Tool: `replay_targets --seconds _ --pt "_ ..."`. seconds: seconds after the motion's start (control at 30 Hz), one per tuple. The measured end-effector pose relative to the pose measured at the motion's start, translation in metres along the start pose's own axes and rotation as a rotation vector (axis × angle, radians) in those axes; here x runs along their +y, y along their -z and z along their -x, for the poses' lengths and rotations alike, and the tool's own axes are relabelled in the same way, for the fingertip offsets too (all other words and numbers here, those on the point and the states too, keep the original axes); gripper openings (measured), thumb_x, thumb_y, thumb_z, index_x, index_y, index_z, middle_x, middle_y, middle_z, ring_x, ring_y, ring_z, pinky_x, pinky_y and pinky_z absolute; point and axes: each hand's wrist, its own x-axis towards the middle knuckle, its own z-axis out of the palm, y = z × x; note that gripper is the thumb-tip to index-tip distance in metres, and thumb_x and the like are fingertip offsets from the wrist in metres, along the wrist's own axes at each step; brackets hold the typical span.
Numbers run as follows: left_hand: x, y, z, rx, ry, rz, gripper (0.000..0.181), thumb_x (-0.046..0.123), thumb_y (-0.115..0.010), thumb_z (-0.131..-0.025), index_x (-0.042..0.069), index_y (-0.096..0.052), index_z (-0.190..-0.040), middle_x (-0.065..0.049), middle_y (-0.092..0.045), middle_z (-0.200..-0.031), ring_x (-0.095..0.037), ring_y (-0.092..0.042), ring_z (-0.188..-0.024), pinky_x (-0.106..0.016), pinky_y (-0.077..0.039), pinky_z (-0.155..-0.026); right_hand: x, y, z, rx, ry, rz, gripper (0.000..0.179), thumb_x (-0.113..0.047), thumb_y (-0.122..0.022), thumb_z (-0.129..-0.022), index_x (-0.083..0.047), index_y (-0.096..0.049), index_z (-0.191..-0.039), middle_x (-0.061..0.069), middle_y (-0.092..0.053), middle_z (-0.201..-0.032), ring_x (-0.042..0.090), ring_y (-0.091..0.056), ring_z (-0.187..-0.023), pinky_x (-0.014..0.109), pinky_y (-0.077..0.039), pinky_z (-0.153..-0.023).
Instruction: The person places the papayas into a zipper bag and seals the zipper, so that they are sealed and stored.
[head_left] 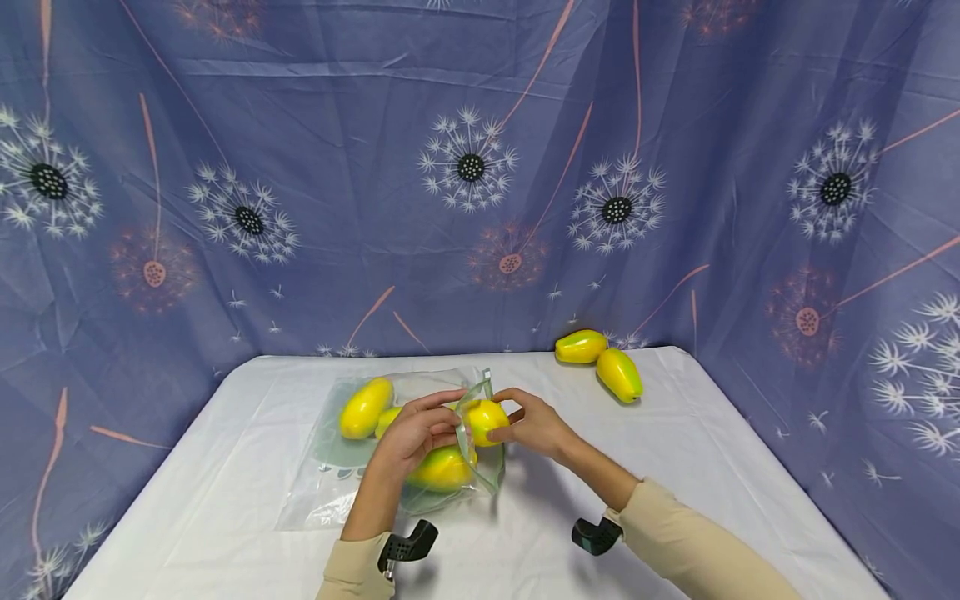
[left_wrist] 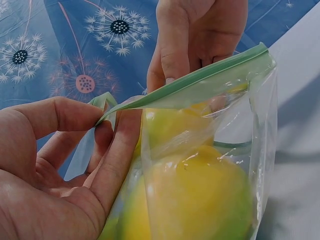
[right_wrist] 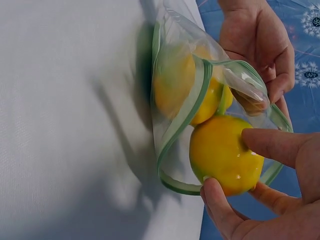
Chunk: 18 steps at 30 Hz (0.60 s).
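A clear zip bag [head_left: 318, 492] with a green-edged mouth lies on the table, its opening facing right. Inside it are several yellow-green papayas [head_left: 366, 408]. My left hand [head_left: 416, 429] pinches the green rim [left_wrist: 200, 75] of the bag between thumb and finger, and the mouth stands apart. With its fingertips, my right hand [head_left: 534, 423] grips another papaya [right_wrist: 225, 155] at the opening. In the right wrist view this papaya sits within the green rim, close to the papayas behind it. The bag's film partly blurs the fruit inside.
Two more papayas, one at the back edge [head_left: 581, 347] and one just in front of it [head_left: 619, 375], lie on the white-covered table [head_left: 697, 483]. A blue dandelion-print cloth [head_left: 360, 208] hangs behind and along both sides.
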Motion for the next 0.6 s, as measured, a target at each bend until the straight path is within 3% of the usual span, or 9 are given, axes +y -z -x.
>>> replay_targets --seconds 0.6 --pt "-0.002 0.000 0.000 0.006 0.008 -0.010 0.049 -0.003 -0.058 -0.094 -0.001 -0.055 -0.143 -0.004 -0.069 -0.092 -0.016 -0.071 -0.078 -0.030 -0.062 -0.077 0.009 -0.016 -0.007 0.010 0.009 -0.076 0.055 -0.018 -0.084 -0.080 -0.014 -0.063 -0.130 0.015 -0.070 -0.115 0.021 -0.069 -0.094 0.037 -0.060 -0.077"
